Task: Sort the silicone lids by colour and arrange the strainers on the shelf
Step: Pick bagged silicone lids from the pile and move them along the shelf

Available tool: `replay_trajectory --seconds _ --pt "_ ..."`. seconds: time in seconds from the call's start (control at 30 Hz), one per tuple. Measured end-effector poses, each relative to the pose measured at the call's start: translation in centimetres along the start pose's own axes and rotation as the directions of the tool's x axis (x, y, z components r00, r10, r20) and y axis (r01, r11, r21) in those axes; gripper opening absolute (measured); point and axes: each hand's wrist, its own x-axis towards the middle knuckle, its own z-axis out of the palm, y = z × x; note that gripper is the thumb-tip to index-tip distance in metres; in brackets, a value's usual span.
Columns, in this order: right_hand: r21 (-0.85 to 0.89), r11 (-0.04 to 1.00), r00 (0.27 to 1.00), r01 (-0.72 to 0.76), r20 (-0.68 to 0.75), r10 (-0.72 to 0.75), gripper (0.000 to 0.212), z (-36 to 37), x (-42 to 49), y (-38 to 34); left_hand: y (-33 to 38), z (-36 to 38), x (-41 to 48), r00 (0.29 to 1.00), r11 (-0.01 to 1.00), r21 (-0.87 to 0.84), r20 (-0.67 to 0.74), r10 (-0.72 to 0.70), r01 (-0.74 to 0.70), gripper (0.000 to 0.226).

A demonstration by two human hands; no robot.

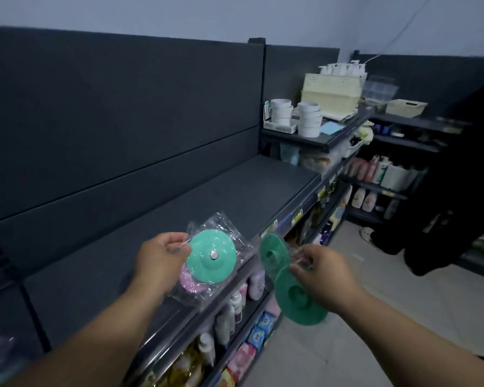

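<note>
L hand (162,258) has its grip pinched on the clear wrapper (221,222) of a light green lid (211,259), w/ a pink lid (189,280) tucked just below that grip in the same bunch, both held over the front edge of the dark shelf (151,233). R hand (319,270) has its grip clamped on 2 more: the upper dark green lid (274,252) sticks up left of the grip, and the lower dark green lid (299,300) hangs beneath it, over the aisle. Well beyond both grips, white tubs (308,118) and a cream basket (330,96) sit on a higher shelf.
</note>
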Motion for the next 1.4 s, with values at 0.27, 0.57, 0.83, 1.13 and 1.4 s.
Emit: replay_trajectory --seconds 0.27,0.57,0.83,1.13,1.4 --pt "0.074 0.994 0.996 -0.084 0.026 0.083 0.01 0.9 11.3 -0.9 -0.3 2.2 11.6 0.996 0.981 -0.171 -0.002 -0.095 0.093 0.019" --pt "0.314 0.935 0.979 -0.162 0.167 0.114 0.017 4.5 22.5 -3.0 -1.5 3.4 18.1 0.968 0.928 -0.328 -0.111 -0.225 0.178 0.022" --pt "0.346 0.937 0.956 -0.038 0.286 -0.067 0.015 6.7 32.3 -2.4 -2.5 7.4 21.0 0.905 0.906 -0.357 -0.268 -0.33 0.225 0.024" --pt "0.198 0.868 0.668 0.455 0.568 -0.48 0.111 6.1 41.7 4.8 -1.3 17.9 20.6 0.982 0.917 0.377 -0.177 -0.066 0.13 0.084" --pt "0.1 0.672 0.491 0.734 0.606 -0.626 0.095 8.4 43.6 4.3 0.3 21.6 21.5 0.935 0.798 0.519 -0.323 -0.15 0.307 0.097"
